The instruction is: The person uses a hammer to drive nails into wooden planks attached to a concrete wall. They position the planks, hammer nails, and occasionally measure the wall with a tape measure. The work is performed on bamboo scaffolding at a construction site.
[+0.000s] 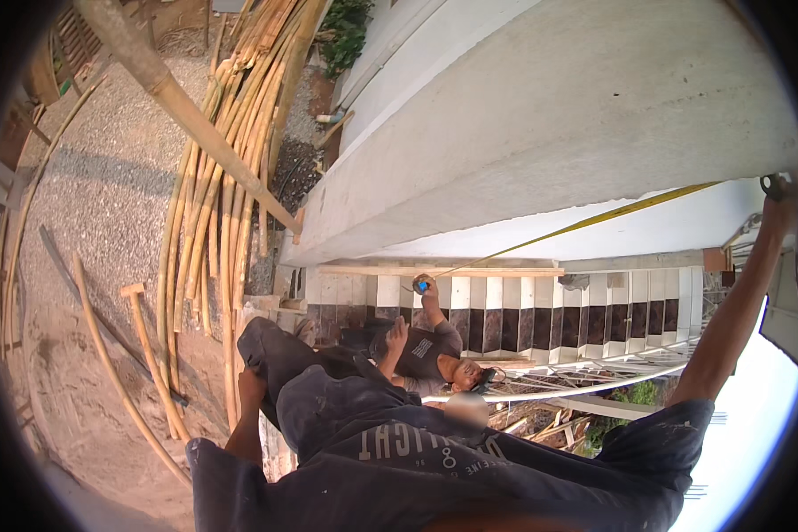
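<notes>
My right arm reaches far out to the upper right, and my right hand (787, 200) is closed around a dark round thing (774, 186) at the picture's dim rim; its kind is unclear. My left hand (251, 383) lies against the knee of my dark trousers (279, 359), its fingers mostly hidden. A yellow measuring tape (585, 222) stretches slanting under the concrete beam (541, 115), its upper end lost to sight short of my right hand. At its lower end, a co-worker's raised hand holds the round tape case (421, 284) with a blue centre.
The co-worker (430, 355) is below me beside a staircase (541, 319) with white and dark steps and a curved railing (594, 379). A bamboo pole (186, 111) slants down to the beam's end. Bamboo poles (230, 168) and a wooden mallet-shaped piece (151, 346) lie on the ground.
</notes>
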The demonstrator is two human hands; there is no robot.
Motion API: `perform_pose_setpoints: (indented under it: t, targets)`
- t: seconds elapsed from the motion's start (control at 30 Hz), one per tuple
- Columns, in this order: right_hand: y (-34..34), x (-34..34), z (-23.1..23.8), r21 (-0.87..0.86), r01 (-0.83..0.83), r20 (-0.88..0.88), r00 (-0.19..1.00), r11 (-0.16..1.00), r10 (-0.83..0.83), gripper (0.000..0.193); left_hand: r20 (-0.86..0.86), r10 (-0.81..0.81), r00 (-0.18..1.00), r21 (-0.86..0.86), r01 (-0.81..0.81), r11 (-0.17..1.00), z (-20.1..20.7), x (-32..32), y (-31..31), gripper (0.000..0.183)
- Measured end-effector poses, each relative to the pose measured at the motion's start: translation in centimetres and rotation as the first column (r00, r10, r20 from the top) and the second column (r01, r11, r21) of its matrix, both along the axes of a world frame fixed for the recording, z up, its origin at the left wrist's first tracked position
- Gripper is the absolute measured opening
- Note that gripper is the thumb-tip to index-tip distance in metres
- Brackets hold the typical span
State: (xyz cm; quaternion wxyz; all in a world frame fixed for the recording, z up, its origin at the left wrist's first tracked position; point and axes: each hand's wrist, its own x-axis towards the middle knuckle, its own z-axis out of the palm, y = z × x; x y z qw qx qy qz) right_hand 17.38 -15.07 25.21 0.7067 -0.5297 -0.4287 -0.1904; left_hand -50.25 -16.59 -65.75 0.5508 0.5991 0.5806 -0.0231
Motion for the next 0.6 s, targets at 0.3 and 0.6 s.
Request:
perform_pose_setpoints:
  t: [0.3, 0.6]
  targets:
    - [-0.5, -6.1, -3.8, 0.127, 0.15, 0.095, 0.982, 0.98, -0.163, 0.018, 0.399, -0.276, 0.874, 0.86, -0.253, 0.443, 37.8, 15.0, 23.6, 0.027]
    - [-0.6, -7.0, -4.4, 0.173, 0.174, -0.002, 0.984, 0.969, -0.177, 0.017, -0.088, -0.955, 0.282, 0.688, -0.676, -0.263, 90.2, 38.2, 16.8, 0.026]
